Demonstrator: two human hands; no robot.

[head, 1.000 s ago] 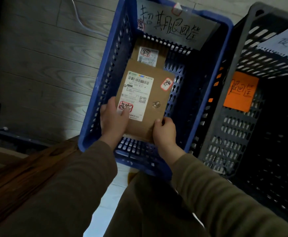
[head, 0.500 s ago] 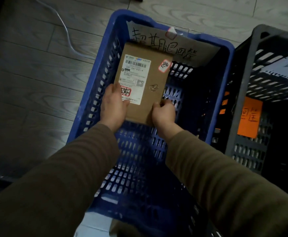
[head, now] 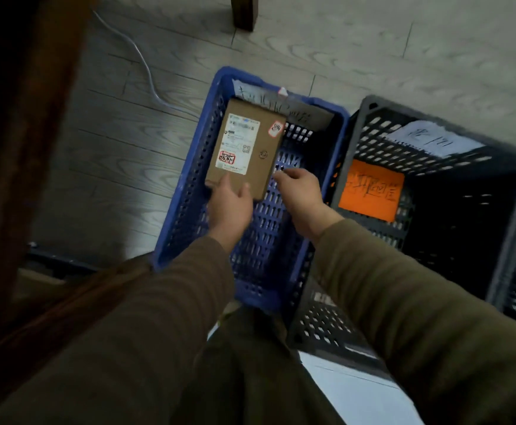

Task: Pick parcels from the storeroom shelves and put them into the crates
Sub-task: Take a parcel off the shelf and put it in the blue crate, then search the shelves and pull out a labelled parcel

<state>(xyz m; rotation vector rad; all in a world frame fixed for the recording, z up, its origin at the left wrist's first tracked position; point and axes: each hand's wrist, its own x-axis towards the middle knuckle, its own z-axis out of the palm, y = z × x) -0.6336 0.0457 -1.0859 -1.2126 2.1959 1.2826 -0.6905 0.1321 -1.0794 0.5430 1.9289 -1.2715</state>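
Head view, looking down. A flat brown cardboard parcel (head: 250,142) lay within the outline of the blue perforated crate (head: 195,185), toward its far left corner, its far end up against the handwritten paper sign (head: 308,116) on the crate's far wall. Whether the parcel rested on the crate's bottom could not be told.

The left hand (head: 229,207) held the parcel by its near edge, its grip clamped on the cardboard with the thumb on the top face. The right hand (head: 299,191) was off the parcel, its grip apart and holding nothing, fingers loosely bent just beside the near right corner.

The parcel's top face bore a white shipping label (head: 239,142) and two red-bordered stickers, one on the label (head: 227,157) and one near the far right corner (head: 276,129).

A black crate (head: 370,118) stood directly to the right of the blue one, carrying an orange label (head: 371,190) inside and a white sheet (head: 431,142) on its far rim. Both crates stood on the wood-grain floor (head: 97,148), where a pale cable (head: 146,69) ran.
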